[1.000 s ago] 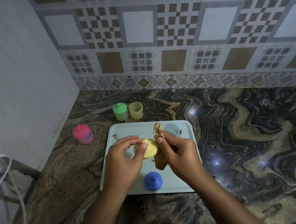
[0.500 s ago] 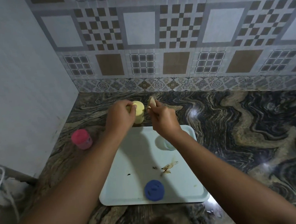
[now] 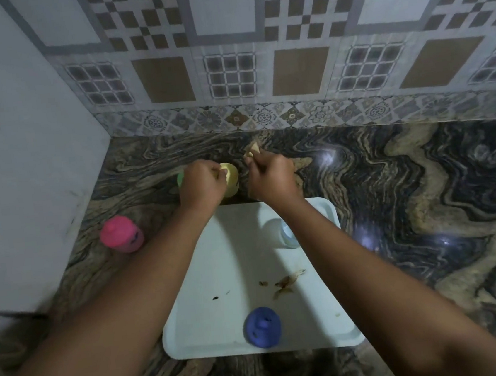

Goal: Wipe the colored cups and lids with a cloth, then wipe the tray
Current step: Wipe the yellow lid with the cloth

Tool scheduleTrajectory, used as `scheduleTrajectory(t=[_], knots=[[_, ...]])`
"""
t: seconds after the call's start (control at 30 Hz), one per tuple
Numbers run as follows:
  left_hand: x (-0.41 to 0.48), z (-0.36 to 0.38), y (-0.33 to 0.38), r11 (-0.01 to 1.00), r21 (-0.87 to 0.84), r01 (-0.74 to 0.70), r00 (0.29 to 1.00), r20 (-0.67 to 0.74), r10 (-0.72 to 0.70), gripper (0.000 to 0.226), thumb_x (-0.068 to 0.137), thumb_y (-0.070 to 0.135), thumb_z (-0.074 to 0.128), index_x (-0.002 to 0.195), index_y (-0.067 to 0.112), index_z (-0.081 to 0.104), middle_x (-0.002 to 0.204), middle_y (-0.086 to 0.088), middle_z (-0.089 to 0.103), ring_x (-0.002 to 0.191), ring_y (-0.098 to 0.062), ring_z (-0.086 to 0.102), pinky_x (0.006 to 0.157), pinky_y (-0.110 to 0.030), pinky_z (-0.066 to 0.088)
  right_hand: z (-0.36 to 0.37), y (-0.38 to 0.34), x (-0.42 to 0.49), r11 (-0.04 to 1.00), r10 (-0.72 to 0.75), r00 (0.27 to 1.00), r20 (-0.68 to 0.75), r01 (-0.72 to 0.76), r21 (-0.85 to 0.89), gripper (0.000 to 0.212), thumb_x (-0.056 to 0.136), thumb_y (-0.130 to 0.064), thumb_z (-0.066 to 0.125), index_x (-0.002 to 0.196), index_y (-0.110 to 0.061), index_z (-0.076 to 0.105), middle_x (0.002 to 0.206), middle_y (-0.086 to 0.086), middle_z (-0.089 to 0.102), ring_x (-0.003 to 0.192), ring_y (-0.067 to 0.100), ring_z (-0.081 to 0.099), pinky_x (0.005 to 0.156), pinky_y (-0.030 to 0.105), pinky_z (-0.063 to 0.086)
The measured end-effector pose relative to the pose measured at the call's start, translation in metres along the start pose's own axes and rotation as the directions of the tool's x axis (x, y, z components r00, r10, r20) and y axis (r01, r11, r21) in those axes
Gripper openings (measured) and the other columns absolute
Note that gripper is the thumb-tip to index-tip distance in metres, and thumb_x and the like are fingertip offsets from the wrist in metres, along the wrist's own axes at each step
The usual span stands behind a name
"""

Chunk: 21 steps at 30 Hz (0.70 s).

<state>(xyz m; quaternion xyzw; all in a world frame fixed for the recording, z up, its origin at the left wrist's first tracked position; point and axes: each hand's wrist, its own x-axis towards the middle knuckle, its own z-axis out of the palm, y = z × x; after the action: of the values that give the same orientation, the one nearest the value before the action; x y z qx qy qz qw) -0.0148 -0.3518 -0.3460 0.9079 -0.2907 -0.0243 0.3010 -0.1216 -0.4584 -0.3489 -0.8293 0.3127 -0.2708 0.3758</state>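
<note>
Head camera view, looking down past two bare forearms onto a dark swirled stone counter [image 3: 395, 203]. A yellow cup [image 3: 231, 179] is standing on the counter just beyond the far edge of a white tray [image 3: 220, 282], and the left hand [image 3: 202, 183] is curling over its top, fingers closed on the yellow lid there. Whether the lid is fully seated is hard to tell. Just to the right, the right hand [image 3: 272, 179] is bunching a tan cloth [image 3: 252, 150] in a closed fist, a corner poking up above the knuckles, close to the cup but not touching it. A sliver of green cup [image 3: 180, 179] is peeking out behind the left hand. A pink lidded cup [image 3: 121, 235] is sitting well to the left, near the plain white wall. On the tray, a pale blue cup [image 3: 287, 234] is partly hiding under the right forearm, a dark blue lid [image 3: 263, 327] is lying near the front edge, and brown crumbs [image 3: 284, 283] are scattered mid-tray. Patterned tiles [image 3: 228, 73] are covering the back wall.
</note>
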Motion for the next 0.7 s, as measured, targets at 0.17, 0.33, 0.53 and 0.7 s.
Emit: scheduleTrajectory(t=[0.17,0.33,0.53,0.7], knots=[[0.007,0.005,-0.005,0.998,0.062,-0.012,1.0,0.02,0.01,0.025,0.089,0.029,0.065,0.104,0.01,0.074,0.105,-0.011,0.073,0.092,-0.029,0.068,0.076,-0.04,0.058,0.004,0.005,0.0,0.999,0.012,1.0,0.0,-0.012,0.051,0.029,0.098,-0.022,0.06,0.113,-0.003,0.075,0.104,0.021,0.076,0.093,0.032,0.073,0.079,0.035,0.057],[0.007,0.005,-0.004,0.977,0.188,-0.105,0.992,0.089,0.09,0.03,0.09,0.03,0.062,0.12,0.022,0.067,0.116,-0.007,0.065,0.098,-0.029,0.064,0.075,-0.039,0.054,0.006,0.007,-0.001,0.998,0.023,0.999,-0.027,-0.021,0.064,0.026,0.097,-0.018,0.063,0.112,-0.002,0.076,0.104,0.021,0.076,0.096,0.033,0.073,0.078,0.033,0.057],[0.012,0.004,0.001,0.943,0.29,-0.166,0.978,0.168,0.121,0.031,0.091,0.026,0.06,0.122,0.022,0.064,0.124,-0.005,0.06,0.106,-0.032,0.062,0.071,-0.037,0.046,0.004,0.008,-0.004,0.999,0.001,0.999,-0.049,0.001,0.041,0.026,0.098,-0.018,0.064,0.112,-0.002,0.077,0.096,0.022,0.077,0.087,0.033,0.073,0.068,0.016,0.036],[0.013,0.003,0.004,0.917,0.34,-0.208,0.958,0.26,0.121,0.037,0.091,0.028,0.054,0.128,0.031,0.061,0.132,-0.004,0.053,0.111,-0.033,0.059,0.077,-0.039,0.047,0.003,0.01,-0.003,0.999,-0.016,0.998,-0.059,0.018,0.044,0.024,0.097,-0.018,0.063,0.11,-0.002,0.077,0.089,0.019,0.076,0.082,0.03,0.071,0.068,0.018,0.036]])
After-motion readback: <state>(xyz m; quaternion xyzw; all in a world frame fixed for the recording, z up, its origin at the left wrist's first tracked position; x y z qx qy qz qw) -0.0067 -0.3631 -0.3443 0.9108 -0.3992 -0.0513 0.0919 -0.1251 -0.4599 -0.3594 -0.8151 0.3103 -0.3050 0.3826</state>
